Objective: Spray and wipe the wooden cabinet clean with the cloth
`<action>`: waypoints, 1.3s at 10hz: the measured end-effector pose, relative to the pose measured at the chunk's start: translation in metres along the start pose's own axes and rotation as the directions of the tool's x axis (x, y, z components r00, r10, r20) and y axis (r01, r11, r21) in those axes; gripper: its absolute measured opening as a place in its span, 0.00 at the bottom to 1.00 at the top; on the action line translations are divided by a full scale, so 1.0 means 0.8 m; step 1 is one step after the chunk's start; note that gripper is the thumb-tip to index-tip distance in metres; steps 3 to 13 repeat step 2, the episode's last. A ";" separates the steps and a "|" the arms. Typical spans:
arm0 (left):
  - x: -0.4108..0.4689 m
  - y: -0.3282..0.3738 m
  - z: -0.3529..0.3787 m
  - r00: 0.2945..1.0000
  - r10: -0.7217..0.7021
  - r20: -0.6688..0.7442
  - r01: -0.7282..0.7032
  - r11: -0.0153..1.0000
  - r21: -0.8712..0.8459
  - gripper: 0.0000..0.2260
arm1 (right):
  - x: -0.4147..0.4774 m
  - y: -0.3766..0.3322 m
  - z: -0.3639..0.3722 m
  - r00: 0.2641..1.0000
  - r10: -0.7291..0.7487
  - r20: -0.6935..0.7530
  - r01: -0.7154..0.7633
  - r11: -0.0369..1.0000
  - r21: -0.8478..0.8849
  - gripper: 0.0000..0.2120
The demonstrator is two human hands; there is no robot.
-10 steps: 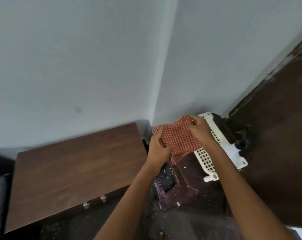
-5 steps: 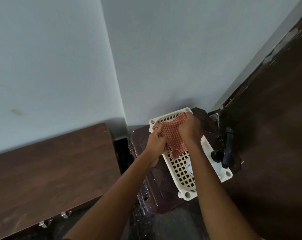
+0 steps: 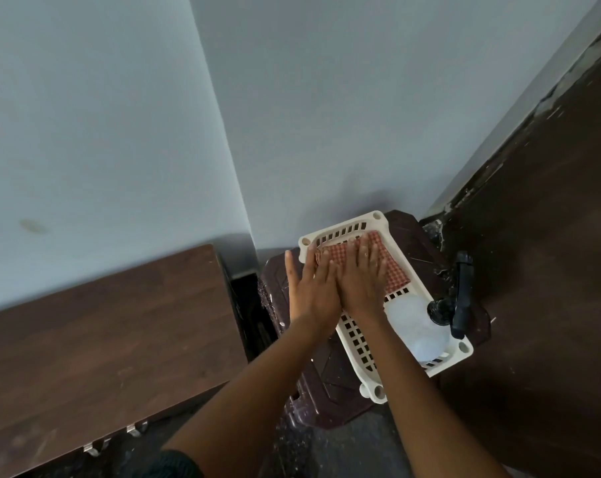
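A red-checked cloth [image 3: 392, 270] lies folded in the far end of a white slotted plastic basket [image 3: 357, 343]. My left hand [image 3: 311, 291] and my right hand [image 3: 361, 281] lie flat, fingers spread, pressing down on the cloth side by side. Neither hand grips it. A clear spray bottle [image 3: 416, 326] with a black trigger head [image 3: 459, 294] lies in the near right end of the basket. The wooden cabinet [image 3: 95, 343] has a dark brown top and fills the lower left, apart from both hands.
The basket rests on a dark maroon plastic stool [image 3: 326, 384] in the room's corner. Pale walls [image 3: 326, 115] meet behind it. A dark wooden door [image 3: 540, 270] stands at the right. Metal handles [image 3: 133, 431] show on the cabinet's front edge.
Both hands held the cloth up and folded it; now it lies in the basket and the hands have flattened on top. The view has swung right, toward the basket.
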State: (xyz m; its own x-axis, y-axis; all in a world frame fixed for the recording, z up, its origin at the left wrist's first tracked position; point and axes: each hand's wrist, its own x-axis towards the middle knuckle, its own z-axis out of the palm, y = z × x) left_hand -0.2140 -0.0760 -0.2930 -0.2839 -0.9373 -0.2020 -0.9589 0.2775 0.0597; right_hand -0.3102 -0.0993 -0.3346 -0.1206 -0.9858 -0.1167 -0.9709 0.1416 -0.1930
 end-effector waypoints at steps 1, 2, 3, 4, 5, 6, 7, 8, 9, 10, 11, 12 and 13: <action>-0.010 -0.013 -0.004 0.997 0.061 0.047 -0.065 0.993 0.102 0.25 | -0.002 -0.002 0.000 0.998 0.029 0.051 -0.029 1.000 -0.002 0.29; -0.033 -0.045 -0.022 0.993 0.031 -0.114 -0.029 0.999 0.014 0.26 | -0.011 -0.024 -0.026 0.997 0.071 -0.032 -0.068 0.994 0.090 0.27; -0.033 -0.045 -0.022 0.993 0.031 -0.114 -0.029 0.999 0.014 0.26 | -0.011 -0.024 -0.026 0.997 0.071 -0.032 -0.068 0.994 0.090 0.27; -0.033 -0.045 -0.022 0.993 0.031 -0.114 -0.029 0.999 0.014 0.26 | -0.011 -0.024 -0.026 0.997 0.071 -0.032 -0.068 0.994 0.090 0.27; -0.033 -0.045 -0.022 0.993 0.031 -0.114 -0.029 0.999 0.014 0.26 | -0.011 -0.024 -0.026 0.997 0.071 -0.032 -0.068 0.994 0.090 0.27; -0.033 -0.045 -0.022 0.993 0.031 -0.114 -0.029 0.999 0.014 0.26 | -0.011 -0.024 -0.026 0.997 0.071 -0.032 -0.068 0.994 0.090 0.27; -0.033 -0.045 -0.022 0.993 0.031 -0.114 -0.029 0.999 0.014 0.26 | -0.011 -0.024 -0.026 0.997 0.071 -0.032 -0.068 0.994 0.090 0.27; -0.033 -0.045 -0.022 0.993 0.031 -0.114 -0.029 0.999 0.014 0.26 | -0.011 -0.024 -0.026 0.997 0.071 -0.032 -0.068 0.994 0.090 0.27; -0.033 -0.045 -0.022 0.993 0.031 -0.114 -0.029 0.999 0.014 0.26 | -0.011 -0.024 -0.026 0.997 0.071 -0.032 -0.068 0.994 0.090 0.27; -0.033 -0.045 -0.022 0.993 0.031 -0.114 -0.029 0.999 0.014 0.26 | -0.011 -0.024 -0.026 0.997 0.071 -0.032 -0.068 0.994 0.090 0.27; -0.033 -0.045 -0.022 0.993 0.031 -0.114 -0.029 0.999 0.014 0.26 | -0.011 -0.024 -0.026 0.997 0.071 -0.032 -0.068 0.994 0.090 0.27; -0.033 -0.045 -0.022 0.993 0.031 -0.114 -0.029 0.999 0.014 0.26 | -0.011 -0.024 -0.026 0.997 0.071 -0.032 -0.068 0.994 0.090 0.27; -0.033 -0.045 -0.022 0.993 0.031 -0.114 -0.029 0.999 0.014 0.26 | -0.011 -0.024 -0.026 0.997 0.071 -0.032 -0.068 0.994 0.090 0.27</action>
